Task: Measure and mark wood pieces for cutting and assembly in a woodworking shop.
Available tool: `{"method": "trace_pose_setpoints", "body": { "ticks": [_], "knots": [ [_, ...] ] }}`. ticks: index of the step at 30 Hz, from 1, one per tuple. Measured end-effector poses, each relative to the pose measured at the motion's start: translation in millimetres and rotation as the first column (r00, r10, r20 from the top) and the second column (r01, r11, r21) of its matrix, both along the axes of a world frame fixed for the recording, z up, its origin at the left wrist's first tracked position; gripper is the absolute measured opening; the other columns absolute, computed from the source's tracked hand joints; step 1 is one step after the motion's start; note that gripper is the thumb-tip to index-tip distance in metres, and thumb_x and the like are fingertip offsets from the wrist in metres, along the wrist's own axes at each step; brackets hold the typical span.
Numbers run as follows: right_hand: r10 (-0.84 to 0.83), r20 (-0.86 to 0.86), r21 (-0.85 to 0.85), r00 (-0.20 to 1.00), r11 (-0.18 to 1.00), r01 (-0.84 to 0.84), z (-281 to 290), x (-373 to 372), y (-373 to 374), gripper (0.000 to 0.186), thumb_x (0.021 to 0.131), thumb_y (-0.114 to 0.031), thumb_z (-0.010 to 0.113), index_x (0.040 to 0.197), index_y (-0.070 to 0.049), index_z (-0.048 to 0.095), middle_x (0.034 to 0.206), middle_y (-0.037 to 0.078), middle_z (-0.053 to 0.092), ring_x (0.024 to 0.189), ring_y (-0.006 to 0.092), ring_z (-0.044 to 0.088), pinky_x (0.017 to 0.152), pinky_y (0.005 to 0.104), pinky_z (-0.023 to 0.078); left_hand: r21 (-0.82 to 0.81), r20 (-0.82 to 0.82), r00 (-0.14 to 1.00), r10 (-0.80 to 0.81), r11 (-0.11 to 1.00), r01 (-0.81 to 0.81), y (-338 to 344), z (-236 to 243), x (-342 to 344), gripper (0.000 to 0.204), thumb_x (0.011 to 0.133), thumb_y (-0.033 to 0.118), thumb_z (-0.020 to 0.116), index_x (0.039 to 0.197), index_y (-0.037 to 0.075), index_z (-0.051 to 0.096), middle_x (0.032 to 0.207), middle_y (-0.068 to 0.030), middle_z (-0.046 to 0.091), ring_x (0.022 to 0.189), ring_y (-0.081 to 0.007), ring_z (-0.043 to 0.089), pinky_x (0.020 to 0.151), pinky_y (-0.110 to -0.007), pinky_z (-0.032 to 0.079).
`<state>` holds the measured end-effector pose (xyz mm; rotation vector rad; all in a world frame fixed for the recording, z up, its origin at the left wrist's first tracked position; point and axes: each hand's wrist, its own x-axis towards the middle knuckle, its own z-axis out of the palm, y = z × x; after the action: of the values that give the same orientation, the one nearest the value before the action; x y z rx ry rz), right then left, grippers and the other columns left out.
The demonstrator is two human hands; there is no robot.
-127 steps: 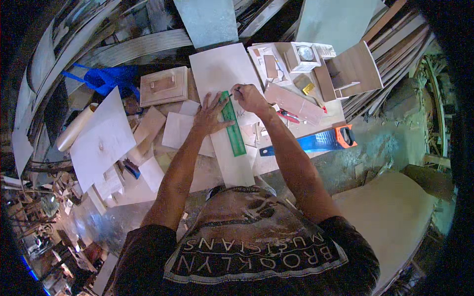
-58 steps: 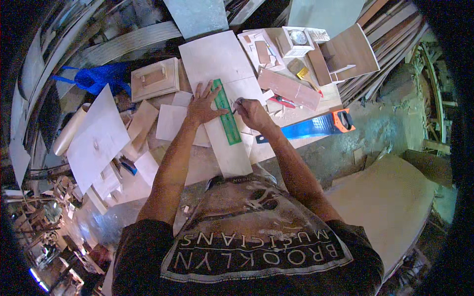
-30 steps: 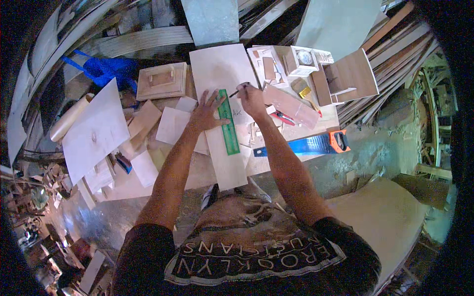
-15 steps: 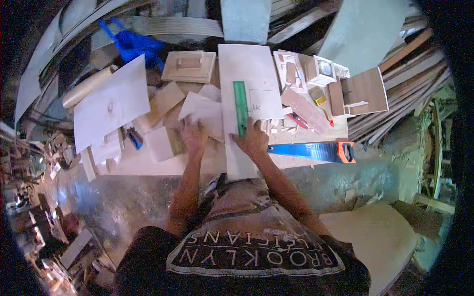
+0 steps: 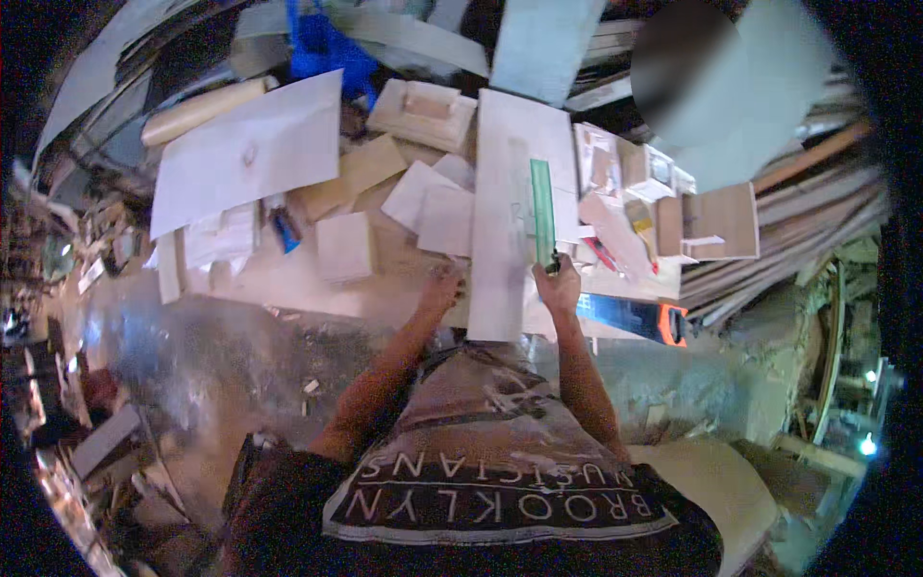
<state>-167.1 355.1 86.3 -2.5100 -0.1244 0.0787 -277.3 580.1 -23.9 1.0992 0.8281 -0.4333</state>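
Observation:
A long pale board lies lengthwise in front of me, its near end reaching over the table edge to my waist. On it rests a green ruler, just right of some faint pencil marks. My right hand is closed at the ruler's near end, with a small dark object I cannot make out by the fingertips. Beside the board's left edge is my left hand, low over the table, fingers loosely bent, slightly blurred and seemingly holding nothing. Thin square wood pieces lie just beyond it.
A handsaw with an orange handle lies right of my right hand. Beyond it are a red tool, a yellow-handled brush and an open wooden box. A large white sheet and a wood block lie left.
My right hand and the ruler have shifted right across the board, past the pencil marks. My left hand has drawn back from the square pieces toward me. The whole view has turned somewhat.

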Motion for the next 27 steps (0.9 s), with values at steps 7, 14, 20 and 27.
{"method": "trace_pose_setpoints", "body": {
  "ticks": [7,14,20,27],
  "knots": [
    [-0.114,0.061,-0.170,0.992,0.978,0.123,21,-39,-137,0.046,0.077,-0.034,0.072,0.110,-0.003,0.063,0.081,0.018,0.068,0.076,0.0366,0.067,0.067,0.0453,0.052,0.151,0.382,0.924,-0.029,0.988,-0.031,-54,18,0,0.053,0.094,0.047,0.057,0.119,0.000,0.060,0.098,-0.0127,0.067,0.085,-0.0223,0.065,0.069,-0.038,0.054],
    [-0.037,0.013,-0.248,0.999,0.968,0.039,25,-72,-191,0.048,0.074,-0.032,0.071,0.113,-0.006,0.062,0.093,0.017,0.069,0.084,0.0368,0.067,0.074,0.0477,0.053,0.557,0.406,0.914,0.018,0.788,-0.263,-62,-55,7,0.050,0.097,0.046,0.053,0.108,-0.002,0.062,0.096,-0.0110,0.066,0.085,-0.0179,0.061,0.067,-0.039,0.052],
    [0.051,0.017,-0.236,0.999,0.971,-0.045,18,-73,-214,0.049,0.073,-0.033,0.073,0.114,-0.008,0.062,0.094,0.016,0.067,0.083,0.0375,0.066,0.074,0.0473,0.054,0.373,0.434,0.873,0.222,0.838,-0.398,-59,13,-8,0.048,0.097,0.048,0.052,0.091,0.002,0.061,0.075,-0.0033,0.056,0.063,-0.0134,0.051,0.052,-0.036,0.043],
    [0.218,-0.035,-0.278,0.975,0.935,-0.219,-13,-24,-209,0.054,0.071,-0.031,0.075,0.118,-0.011,0.057,0.106,0.016,0.066,0.091,0.0375,0.066,0.077,0.0481,0.054,0.404,0.321,0.940,0.120,0.880,-0.250,-84,94,-34,0.045,0.098,0.048,0.050,0.077,0.008,0.058,0.057,0.0051,0.045,0.046,-0.0093,0.039,0.040,-0.032,0.030]
  ]
}}
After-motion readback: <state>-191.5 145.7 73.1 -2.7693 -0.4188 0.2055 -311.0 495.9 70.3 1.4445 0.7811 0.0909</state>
